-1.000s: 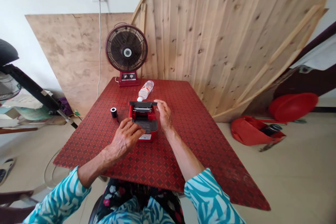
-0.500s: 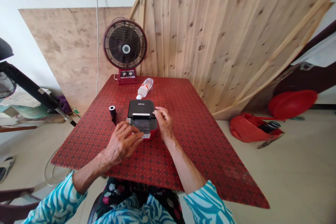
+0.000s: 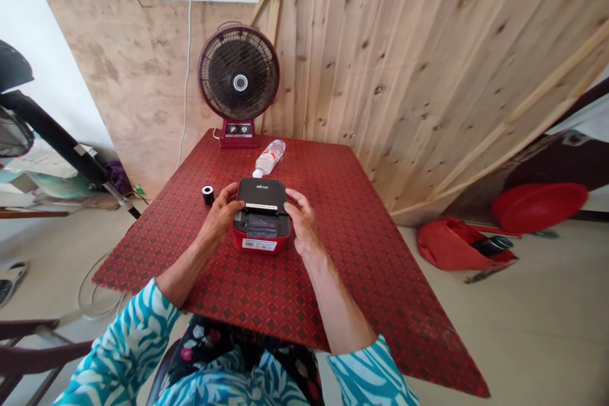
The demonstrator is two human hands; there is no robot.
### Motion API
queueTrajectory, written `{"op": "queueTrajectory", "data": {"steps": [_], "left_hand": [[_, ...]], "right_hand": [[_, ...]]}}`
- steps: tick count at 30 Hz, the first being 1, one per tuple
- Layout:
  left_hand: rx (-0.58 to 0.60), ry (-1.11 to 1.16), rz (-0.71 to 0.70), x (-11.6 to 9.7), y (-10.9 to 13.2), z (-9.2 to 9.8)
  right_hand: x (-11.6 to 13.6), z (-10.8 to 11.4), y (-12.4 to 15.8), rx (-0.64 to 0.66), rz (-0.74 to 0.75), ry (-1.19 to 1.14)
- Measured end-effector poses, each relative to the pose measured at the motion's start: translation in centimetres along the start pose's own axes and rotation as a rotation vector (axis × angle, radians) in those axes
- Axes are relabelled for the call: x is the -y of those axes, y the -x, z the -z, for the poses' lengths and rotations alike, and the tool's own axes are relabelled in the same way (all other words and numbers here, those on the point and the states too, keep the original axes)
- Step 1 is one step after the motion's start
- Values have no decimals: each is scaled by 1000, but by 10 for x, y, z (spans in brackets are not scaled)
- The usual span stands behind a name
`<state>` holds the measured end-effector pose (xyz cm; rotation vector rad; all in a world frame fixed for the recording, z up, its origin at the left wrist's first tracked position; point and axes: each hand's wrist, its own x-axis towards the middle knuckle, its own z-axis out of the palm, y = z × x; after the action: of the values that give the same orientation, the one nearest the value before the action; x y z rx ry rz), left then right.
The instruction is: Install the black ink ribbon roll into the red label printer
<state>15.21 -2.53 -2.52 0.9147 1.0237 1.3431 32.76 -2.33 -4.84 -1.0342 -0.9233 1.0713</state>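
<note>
The left hand's grip (image 3: 219, 217) and right hand's grip (image 3: 303, 222) clamp opposite sides of a black-and-red plastic label printer (image 3: 261, 193) on the red patterned desk (image 3: 361, 266).

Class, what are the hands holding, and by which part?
The left hand and right hand hold a red-and-black label printer by its two opposite sides.
</note>
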Motion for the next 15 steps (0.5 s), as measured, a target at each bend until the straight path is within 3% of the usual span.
{"op": "queueTrajectory", "data": {"steps": [6,15], "left_hand": [[-44,101,10,1,2,-3],[46,267,-22,21,24,12]], "right_hand": [[-3,-3,2,8,-5,-18],[-46,-6,19,-153,-32,-166]]}}
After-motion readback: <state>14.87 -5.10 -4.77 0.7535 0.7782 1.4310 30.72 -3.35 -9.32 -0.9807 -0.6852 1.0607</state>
